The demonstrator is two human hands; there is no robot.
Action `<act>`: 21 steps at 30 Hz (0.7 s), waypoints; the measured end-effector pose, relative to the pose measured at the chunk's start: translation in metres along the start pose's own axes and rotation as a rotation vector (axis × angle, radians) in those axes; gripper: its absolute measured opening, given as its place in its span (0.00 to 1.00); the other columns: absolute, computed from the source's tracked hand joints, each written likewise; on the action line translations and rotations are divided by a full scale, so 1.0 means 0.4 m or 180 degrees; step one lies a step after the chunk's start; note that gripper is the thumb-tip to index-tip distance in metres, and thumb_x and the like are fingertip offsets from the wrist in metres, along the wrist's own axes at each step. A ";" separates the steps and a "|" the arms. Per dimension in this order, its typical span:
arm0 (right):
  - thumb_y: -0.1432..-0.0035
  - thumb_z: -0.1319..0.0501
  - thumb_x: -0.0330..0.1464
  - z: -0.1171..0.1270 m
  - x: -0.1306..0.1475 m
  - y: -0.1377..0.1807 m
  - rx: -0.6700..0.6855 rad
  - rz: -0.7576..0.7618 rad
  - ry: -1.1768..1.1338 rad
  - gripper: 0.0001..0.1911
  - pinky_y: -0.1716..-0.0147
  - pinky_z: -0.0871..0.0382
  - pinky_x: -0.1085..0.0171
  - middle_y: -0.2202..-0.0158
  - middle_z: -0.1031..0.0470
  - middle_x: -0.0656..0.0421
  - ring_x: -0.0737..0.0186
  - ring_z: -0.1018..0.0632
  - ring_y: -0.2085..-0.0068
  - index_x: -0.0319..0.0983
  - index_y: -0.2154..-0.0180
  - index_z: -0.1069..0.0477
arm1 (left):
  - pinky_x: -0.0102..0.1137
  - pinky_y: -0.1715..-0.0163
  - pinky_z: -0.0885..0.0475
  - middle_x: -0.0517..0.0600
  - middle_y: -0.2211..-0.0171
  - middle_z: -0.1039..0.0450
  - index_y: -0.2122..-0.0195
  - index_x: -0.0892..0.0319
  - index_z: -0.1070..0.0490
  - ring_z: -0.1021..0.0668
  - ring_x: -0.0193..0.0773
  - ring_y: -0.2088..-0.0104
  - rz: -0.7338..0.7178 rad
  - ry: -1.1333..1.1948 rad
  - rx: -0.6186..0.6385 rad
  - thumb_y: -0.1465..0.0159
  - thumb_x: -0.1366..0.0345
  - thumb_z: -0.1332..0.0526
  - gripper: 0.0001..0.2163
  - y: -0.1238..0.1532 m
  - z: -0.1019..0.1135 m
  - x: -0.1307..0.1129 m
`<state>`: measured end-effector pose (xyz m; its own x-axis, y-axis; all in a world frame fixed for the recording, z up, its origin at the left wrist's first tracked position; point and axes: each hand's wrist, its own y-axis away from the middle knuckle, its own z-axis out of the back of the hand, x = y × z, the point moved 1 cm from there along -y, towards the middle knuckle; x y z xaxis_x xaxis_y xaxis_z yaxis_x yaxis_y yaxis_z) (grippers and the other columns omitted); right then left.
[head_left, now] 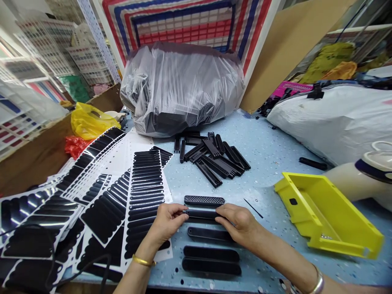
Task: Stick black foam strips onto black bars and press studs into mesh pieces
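While the left hand (pixel 168 220) and right hand (pixel 240 220) pinch opposite ends of the strip (pixel 200 214), between lattice bar (pixel 204 200) and plain bar (pixel 210 234), the step appears to be alignment; the next move likely calls for even finger pressure.

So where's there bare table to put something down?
A big bare patch of blue tabletop is between the pile of black plastic strips and the yellow bin. A smaller one lies between that pile and the latticed strip. It's crowded on the left with sheets of black stickers, and in front, where the left hand and right hand hold another strip.
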<state>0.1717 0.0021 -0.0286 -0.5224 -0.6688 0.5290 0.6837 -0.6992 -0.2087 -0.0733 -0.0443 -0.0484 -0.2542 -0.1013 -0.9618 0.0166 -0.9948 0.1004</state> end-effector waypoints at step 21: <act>0.37 0.45 0.28 0.012 -0.004 -0.009 0.0186 -0.0032 -0.0085 0.11 0.67 0.28 0.63 0.68 0.22 0.53 0.58 0.22 0.67 0.38 0.68 0.25 | 0.28 0.76 0.30 0.50 0.79 0.23 0.64 0.64 0.18 0.25 0.35 0.78 -0.0060 0.0049 -0.0052 0.46 0.65 0.36 0.12 0.003 -0.001 0.009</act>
<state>0.1726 0.0071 -0.0246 -0.5160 -0.6544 0.5527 0.7077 -0.6893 -0.1553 -0.0737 -0.0459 -0.0521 -0.2397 -0.0827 -0.9673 0.0278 -0.9965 0.0783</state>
